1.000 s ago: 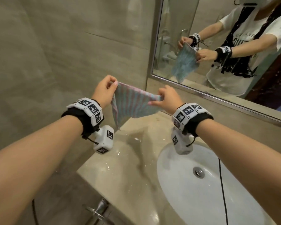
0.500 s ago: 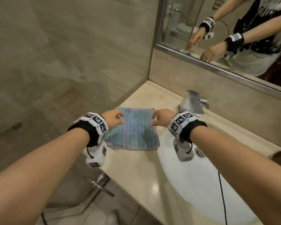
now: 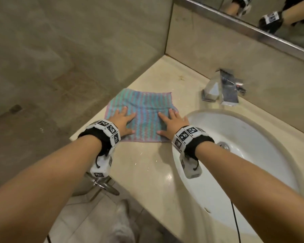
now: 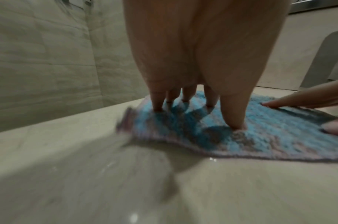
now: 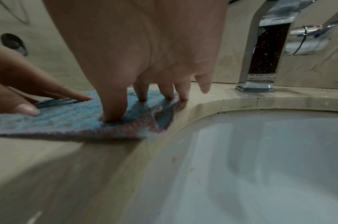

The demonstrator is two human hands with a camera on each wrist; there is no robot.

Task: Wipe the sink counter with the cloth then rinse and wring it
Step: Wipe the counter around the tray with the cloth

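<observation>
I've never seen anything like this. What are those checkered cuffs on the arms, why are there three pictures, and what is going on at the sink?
No machine here: a person works bare-handed. The patterned cuffs carry small cameras. One picture comes from a camera on the head, looking down; the other two look along each wrist at the fingers. On the beige counter lies a striped blue and pink cloth, spread flat beside the white basin, with a chrome tap behind. The left hand and right hand press on the cloth with fingers spread; nothing is gripped. The mirror above reflects the wrists.
</observation>
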